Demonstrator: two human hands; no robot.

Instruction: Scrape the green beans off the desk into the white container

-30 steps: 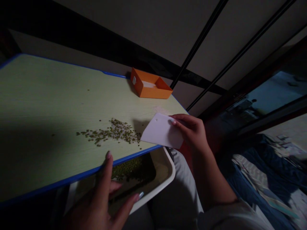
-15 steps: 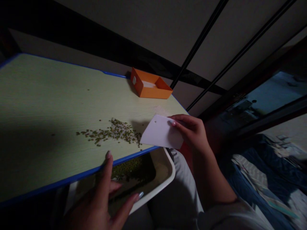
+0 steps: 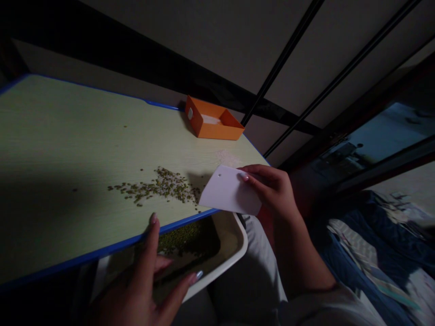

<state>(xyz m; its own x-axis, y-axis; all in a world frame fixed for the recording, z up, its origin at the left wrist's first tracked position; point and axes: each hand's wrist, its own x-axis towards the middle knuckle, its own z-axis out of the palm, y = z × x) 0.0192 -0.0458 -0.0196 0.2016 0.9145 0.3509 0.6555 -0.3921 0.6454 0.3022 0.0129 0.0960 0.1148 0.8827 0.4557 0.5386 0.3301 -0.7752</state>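
Note:
My right hand [image 3: 273, 190] pinches a white plastic scraper card [image 3: 229, 195] with a small hole, held tilted at the table's near edge, just right of a scatter of green beans [image 3: 158, 188]. My left hand [image 3: 146, 276] grips the rim of a white tray [image 3: 234, 253] held under the table edge, thumb raised against the blue edge. Green beans [image 3: 185, 240] lie inside the tray. The pale green table [image 3: 68, 149] has a blue border.
An orange open box [image 3: 212, 122] stands at the table's far right corner. Stray beans dot the tabletop. My light trousers lie below the tray. Dark wall rails run behind, and blue patterned bedding lies at the lower right.
The scraper card has dipped slightly, its top edge now lower and flatter. The left hand, tray and beans stay where they were.

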